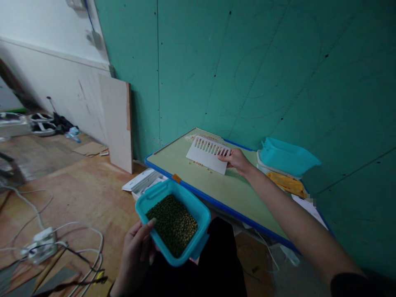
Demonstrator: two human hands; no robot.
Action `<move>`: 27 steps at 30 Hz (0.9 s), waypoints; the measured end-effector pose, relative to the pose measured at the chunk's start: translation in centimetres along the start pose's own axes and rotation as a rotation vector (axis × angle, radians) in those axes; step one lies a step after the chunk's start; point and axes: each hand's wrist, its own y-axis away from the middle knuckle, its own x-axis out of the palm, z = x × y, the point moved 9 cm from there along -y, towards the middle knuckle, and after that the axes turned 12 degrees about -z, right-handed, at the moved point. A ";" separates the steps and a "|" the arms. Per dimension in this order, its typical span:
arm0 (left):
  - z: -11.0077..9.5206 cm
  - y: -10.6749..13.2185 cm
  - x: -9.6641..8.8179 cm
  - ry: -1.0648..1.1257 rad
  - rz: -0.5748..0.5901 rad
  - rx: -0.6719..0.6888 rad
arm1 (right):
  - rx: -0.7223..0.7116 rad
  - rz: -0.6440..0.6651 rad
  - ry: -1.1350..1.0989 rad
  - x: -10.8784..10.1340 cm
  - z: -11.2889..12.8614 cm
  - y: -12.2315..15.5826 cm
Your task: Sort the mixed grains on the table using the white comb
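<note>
My left hand (139,243) grips the near left rim of a turquoise plastic box (202,214), thumb over the edge. Inside lie dark green beans (168,212) with a patch of paler, tan beans (185,229). The box is held in front of the table, above my lap. Over the tabletop, my right hand (236,161) pinches the right end of a white slotted card (206,159), its slots toward the wall. Small tan beans (198,164) lie scattered close to the card's near edge, and a pale reddish heap (204,137) shows behind it.
The light green table (247,198) has a blue edge and stands against a green wall (198,70). At its right end are another turquoise container (287,159) and a yellow cloth (287,183). Cables and a power strip (41,245) lie on the floor at left.
</note>
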 end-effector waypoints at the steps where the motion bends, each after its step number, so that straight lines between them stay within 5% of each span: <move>1: 0.0 0.0 0.1 0.008 0.004 -0.004 | 0.004 0.008 -0.003 0.1 0.0 0.1; 27: 0.1 0.5 1.1 0.097 0.046 -0.059 | -0.018 0.153 0.011 2.1 1.1 2.5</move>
